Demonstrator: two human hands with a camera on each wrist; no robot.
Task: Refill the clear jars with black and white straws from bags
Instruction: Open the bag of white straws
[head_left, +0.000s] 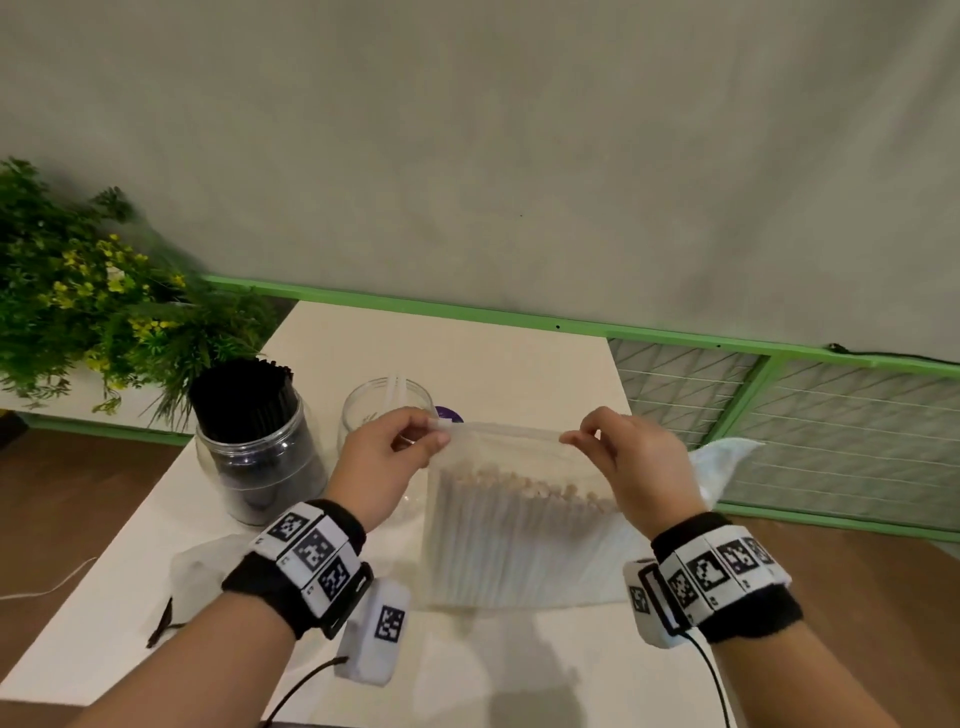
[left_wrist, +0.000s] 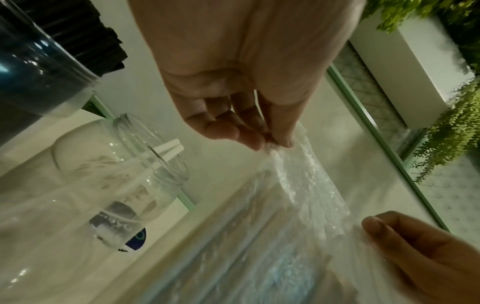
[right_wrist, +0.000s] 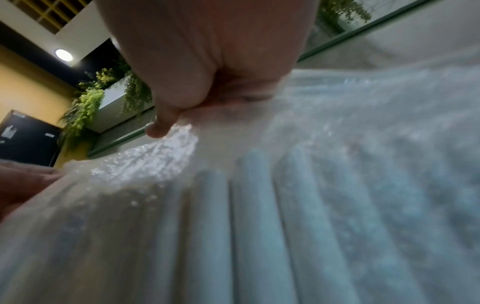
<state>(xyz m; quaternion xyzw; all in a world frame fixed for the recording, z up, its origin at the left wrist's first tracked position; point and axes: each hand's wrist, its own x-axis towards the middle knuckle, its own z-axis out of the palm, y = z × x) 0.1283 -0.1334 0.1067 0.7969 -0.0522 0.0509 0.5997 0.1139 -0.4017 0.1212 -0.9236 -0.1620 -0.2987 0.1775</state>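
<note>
Both hands hold a clear bag (head_left: 514, 519) of white straws upright over the table (head_left: 467, 353) — left hand (head_left: 384, 462) and right hand (head_left: 634, 462) each pinching a top corner. Behind it stand a black-straw jar (head_left: 260, 441) and a nearly empty jar (head_left: 387, 402). Likely step: opening the bag — next, pull the mouth apart.

Take the near-empty clear jar (head_left: 387, 410) as your landmark: its mouth is open. The jar of black straws (head_left: 257, 441) stands close on its left, the held bag of white straws (head_left: 514, 519) crowds its right, and bare desk (head_left: 483, 353) lies behind it.
</note>
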